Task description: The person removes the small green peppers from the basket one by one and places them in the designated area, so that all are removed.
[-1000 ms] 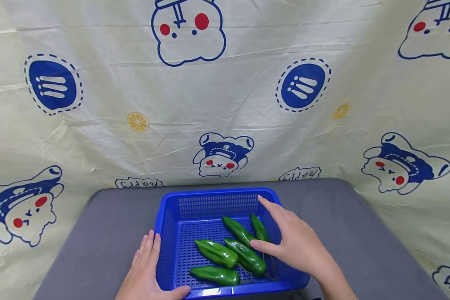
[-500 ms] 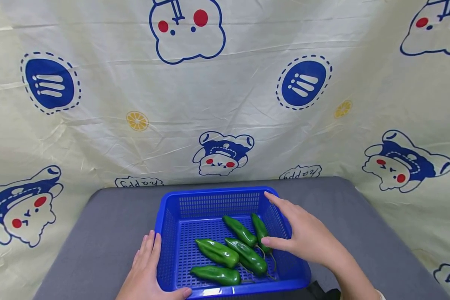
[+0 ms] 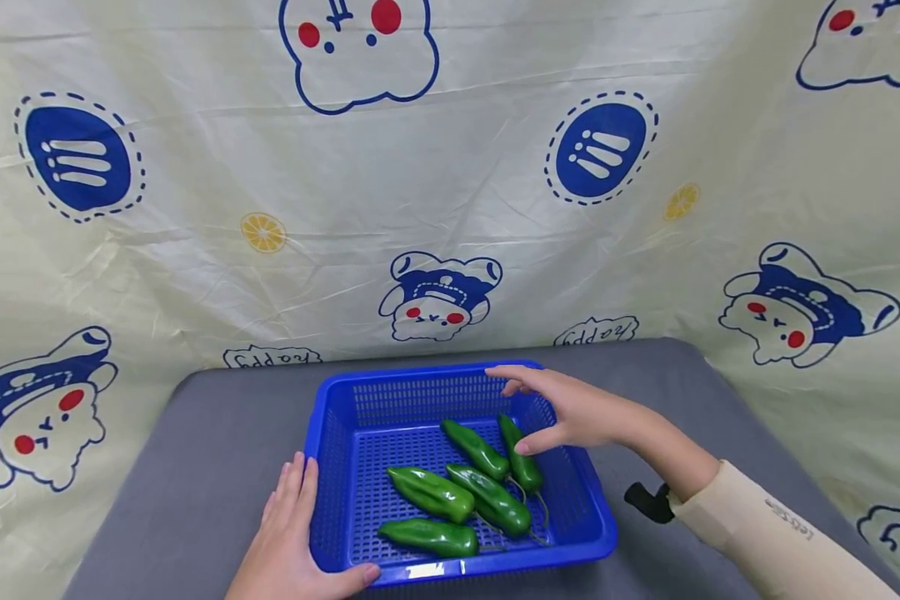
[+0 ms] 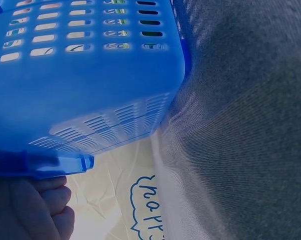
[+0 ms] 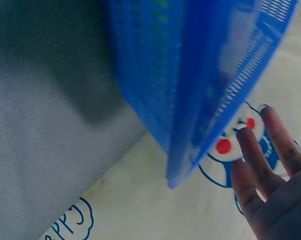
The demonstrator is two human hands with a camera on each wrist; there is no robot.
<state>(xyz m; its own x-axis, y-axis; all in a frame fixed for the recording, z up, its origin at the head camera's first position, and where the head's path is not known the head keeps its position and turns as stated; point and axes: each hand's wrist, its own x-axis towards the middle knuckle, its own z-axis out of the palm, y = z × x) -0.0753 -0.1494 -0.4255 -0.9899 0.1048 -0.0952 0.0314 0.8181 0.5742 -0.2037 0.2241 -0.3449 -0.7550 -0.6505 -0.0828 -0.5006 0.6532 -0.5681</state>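
Several long green peppers point(image 3: 432, 494) with thin stems lie in a blue plastic basket point(image 3: 495, 566) with slotted walls. At its left front corner is my left hand point(image 3: 288, 533), fingers straight along the left rim and thumb resting on the front rim. The left wrist view shows that hand's fingers point(image 4: 55, 205) close by the rim. My right hand point(image 3: 570, 408) hovers over the right back part of the basket, fingers spread and holding nothing. Its thumb overlaps the rightmost pepper point(image 3: 527, 471) in the head view. In the right wrist view, its spread fingers point(image 5: 255, 165) are beside the basket rim.
The basket stands on a grey cloth-covered table point(image 3: 217, 467). Behind it hangs a pale curtain point(image 3: 465, 192) with blue cartoon prints. A black strap-like piece point(image 3: 648, 502) shows by the cream right sleeve point(image 3: 765, 525).
My right hand has lifted and shifted toward the back, bringing the sleeve into the head view. The head view has tilted slightly. The left hand and the peppers keep their places.
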